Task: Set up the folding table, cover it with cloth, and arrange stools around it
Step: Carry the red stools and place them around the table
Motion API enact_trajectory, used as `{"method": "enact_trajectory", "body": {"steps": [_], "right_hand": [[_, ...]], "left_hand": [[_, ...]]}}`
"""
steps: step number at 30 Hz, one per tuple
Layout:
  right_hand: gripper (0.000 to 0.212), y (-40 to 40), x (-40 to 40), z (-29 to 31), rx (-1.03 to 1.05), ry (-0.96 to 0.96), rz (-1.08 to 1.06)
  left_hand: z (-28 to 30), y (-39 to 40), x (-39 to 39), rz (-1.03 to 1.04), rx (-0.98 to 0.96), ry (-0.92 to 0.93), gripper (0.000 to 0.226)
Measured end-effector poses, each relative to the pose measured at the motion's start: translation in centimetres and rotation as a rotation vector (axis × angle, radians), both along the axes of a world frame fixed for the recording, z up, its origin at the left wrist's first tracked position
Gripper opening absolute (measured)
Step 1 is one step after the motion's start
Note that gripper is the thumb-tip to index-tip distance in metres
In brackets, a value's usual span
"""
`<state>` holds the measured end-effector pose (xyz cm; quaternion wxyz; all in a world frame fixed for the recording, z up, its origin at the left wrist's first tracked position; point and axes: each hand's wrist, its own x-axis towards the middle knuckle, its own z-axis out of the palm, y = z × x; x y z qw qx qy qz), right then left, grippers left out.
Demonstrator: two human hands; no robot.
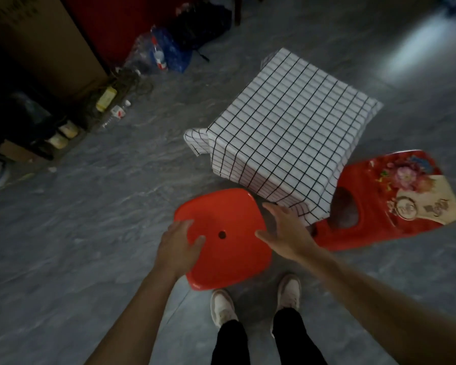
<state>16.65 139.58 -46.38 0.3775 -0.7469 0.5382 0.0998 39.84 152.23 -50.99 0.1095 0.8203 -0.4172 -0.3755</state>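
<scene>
A white cloth with a black grid (287,133) covers the small table and hangs down its near side. A plain red stool (229,248) with a small hole in its seat stands on the floor just in front of the table, by my feet. My left hand (179,246) rests on the seat's left edge with fingers spread. My right hand (284,230) hovers over the seat's right edge, fingers apart, holding nothing. A second red stool (374,206) with a flower print on its seat sits at the table's right, partly under the cloth.
Plastic bottles (119,111), a blue bag (169,51) and tangled cables lie along the left wall beside a large cardboard box (45,43). A red panel (121,19) stands behind. Grey floor (77,219) spreads to the left and far right.
</scene>
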Motion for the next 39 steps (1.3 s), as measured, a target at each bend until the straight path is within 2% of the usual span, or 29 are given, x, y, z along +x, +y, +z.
{"method": "enact_trajectory", "body": {"steps": [2, 6, 10, 15, 21, 26, 32, 39], "right_hand": [[0.080, 0.6, -1.0, 3.7, -0.041, 0.003, 0.000], [0.078, 2.2, -2.8, 10.1, -0.138, -0.012, -0.082], [0.077, 4.0, -4.3, 14.8, -0.176, 0.028, -0.147], [0.086, 6.6, -8.9, 20.1, -0.199, 0.056, -0.214], [0.081, 8.9, -15.6, 25.0, -0.323, 0.055, -0.274], [0.082, 12.5, -21.7, 27.4, -0.375, 0.018, -0.356], [0.085, 18.2, -30.7, 27.8, -0.366, -0.056, -0.469], [0.073, 25.0, -42.1, 28.2, -0.355, -0.069, -0.633]], "left_hand": [[3.1, -1.4, -0.2, -0.029, -0.069, -0.005, 0.060], [8.6, -3.4, -1.4, -0.116, -0.152, -0.005, 0.054], [13.0, -4.1, -3.0, -0.234, -0.193, -0.020, 0.055], [19.1, -2.8, -7.4, -0.364, -0.154, -0.106, 0.053], [23.8, -1.9, -14.0, -0.460, -0.256, -0.113, 0.063], [26.8, -1.0, -19.8, -0.532, -0.307, -0.154, 0.073], [29.5, 2.3, -29.7, -0.609, -0.329, -0.205, 0.060], [29.7, 6.1, -42.7, -0.845, -0.285, -0.186, 0.069]]}}
